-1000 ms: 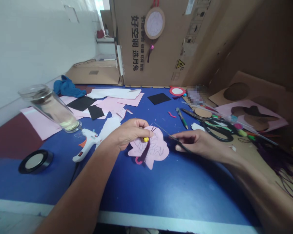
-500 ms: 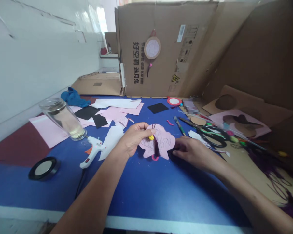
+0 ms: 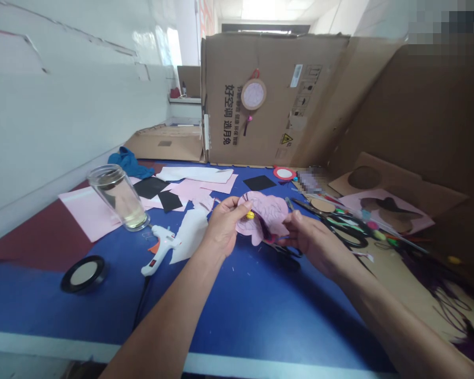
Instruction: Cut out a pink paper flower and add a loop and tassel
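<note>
My left hand [image 3: 225, 223] pinches the left side of a pink flower-shaped cutout [image 3: 266, 210] with pencil-like lines on it. A yellow bead [image 3: 250, 215] and a dark purple tassel [image 3: 264, 227] lie across its face, close to my left thumb. At the cutout's lower right edge, the fingers of my right hand [image 3: 310, 234] are closed on it; the fingertips are partly hidden. A dark, looped object [image 3: 290, 258] lies on the table below, too shadowed to name surely.
A glue gun [image 3: 161, 250], a glass jar of liquid [image 3: 120, 197] and a roll of tape [image 3: 82, 273] stand left. Scissors [image 3: 349, 237], purple tassels [image 3: 422, 268] and cardboard scraps lie right. A large carton [image 3: 276, 126] rises behind the blue table [image 3: 229, 310].
The right hand has come up from beside the cutout to grip its lower right edge. The cutout has tilted and its tassel swung rightward. The view has tipped upward.
</note>
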### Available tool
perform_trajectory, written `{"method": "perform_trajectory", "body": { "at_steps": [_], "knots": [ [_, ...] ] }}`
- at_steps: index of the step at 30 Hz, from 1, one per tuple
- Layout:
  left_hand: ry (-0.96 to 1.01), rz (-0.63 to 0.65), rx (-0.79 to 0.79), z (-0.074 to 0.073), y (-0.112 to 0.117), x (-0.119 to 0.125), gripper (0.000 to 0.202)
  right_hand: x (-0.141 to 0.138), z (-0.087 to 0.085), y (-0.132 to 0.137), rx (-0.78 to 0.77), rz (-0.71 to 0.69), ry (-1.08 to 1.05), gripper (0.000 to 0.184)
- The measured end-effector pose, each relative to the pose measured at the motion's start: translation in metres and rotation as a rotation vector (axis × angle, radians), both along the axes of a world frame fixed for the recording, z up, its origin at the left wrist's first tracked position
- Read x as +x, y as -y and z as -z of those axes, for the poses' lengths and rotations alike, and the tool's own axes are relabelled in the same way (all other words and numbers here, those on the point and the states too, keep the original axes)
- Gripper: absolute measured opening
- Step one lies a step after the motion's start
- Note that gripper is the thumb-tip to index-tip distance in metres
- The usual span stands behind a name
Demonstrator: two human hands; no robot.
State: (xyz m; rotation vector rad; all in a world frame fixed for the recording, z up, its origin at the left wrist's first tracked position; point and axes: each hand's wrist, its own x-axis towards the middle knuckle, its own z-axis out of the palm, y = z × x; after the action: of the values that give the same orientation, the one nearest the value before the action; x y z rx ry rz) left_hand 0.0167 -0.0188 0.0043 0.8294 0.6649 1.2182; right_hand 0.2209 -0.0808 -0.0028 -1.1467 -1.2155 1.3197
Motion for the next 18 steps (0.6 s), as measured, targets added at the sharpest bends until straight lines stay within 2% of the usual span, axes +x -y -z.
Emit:
{"method": "perform_trajectory", "body": {
  "at_steps": [3,8,12,18],
  "knots": [
    [0.024,-0.024,-0.003,0.001,0.0,0.002,0.031,-0.006,0.0,-0.003,0.033,0.013,0.086,0.05],
    [0.022,0.009,0.039,0.001,0.005,0.004,0.036,-0.007,-0.004,-0.017,0.098,0.139,0.111,0.049],
    [-0.046,0.01,0.063,-0.003,0.008,0.003,0.031,0.002,-0.017,-0.027,0.183,0.235,0.221,0.049],
    [-0.122,0.038,0.076,-0.002,0.007,0.002,0.025,0.011,-0.042,-0.026,0.276,0.279,0.37,0.053]
  ]
}}
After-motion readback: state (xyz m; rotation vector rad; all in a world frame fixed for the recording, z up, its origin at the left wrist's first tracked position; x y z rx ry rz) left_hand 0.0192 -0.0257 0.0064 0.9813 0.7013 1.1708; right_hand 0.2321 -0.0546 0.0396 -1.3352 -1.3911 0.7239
